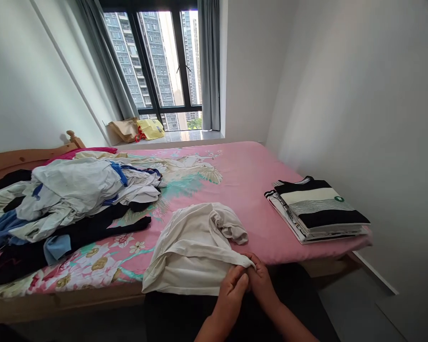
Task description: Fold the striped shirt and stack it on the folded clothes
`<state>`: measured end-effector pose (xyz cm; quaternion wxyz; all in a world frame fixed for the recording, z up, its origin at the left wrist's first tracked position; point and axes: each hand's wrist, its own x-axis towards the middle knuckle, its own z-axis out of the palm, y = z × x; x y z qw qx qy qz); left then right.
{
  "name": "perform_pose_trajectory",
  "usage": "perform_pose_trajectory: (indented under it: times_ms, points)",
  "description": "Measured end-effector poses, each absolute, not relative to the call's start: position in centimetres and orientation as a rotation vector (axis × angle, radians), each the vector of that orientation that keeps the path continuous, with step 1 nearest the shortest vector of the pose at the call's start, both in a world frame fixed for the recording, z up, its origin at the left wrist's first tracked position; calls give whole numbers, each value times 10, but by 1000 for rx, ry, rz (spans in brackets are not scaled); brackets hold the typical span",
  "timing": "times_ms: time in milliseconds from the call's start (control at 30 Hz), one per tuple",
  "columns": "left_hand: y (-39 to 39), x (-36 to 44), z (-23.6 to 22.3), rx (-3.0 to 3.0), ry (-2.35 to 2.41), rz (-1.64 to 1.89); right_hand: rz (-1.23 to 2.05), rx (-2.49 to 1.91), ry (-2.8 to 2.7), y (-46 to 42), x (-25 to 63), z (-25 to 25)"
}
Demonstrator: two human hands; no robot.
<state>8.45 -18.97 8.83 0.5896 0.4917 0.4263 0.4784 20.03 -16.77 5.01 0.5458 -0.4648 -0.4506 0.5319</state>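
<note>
A white shirt (pixel 196 251) lies crumpled at the front edge of the bed, part of it bunched up on its right side. One end of it, perhaps a sleeve, stretches toward me and is pinched between my fingers. My right hand (pixel 262 280) is closed on the tip of this end. Close against it, my left hand (pixel 233 287) is also closed, thumb pressed to fingers, at the lower side of the same cloth. The fabric inside both grips is mostly hidden.
A loose heap of clothes (pixel 78 185) covers the left of the pink floral bedsheet (pixel 242 166). To the right sits a neat folded stack topped by a striped garment (pixel 321 202). Paper bags (pixel 124 129) rest on the window sill. My dark-clad legs are below the bed edge.
</note>
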Motion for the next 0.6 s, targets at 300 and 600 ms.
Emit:
perform_pose_trajectory:
  times_ms: [300, 600]
  points:
    - [-164, 43, 69, 2174, 1772, 1021, 1246, -1056, -969, -183, 220, 73]
    - [-176, 56, 93, 2097, 1506, 904, 518, -1394, -1067, -201, 271, 86]
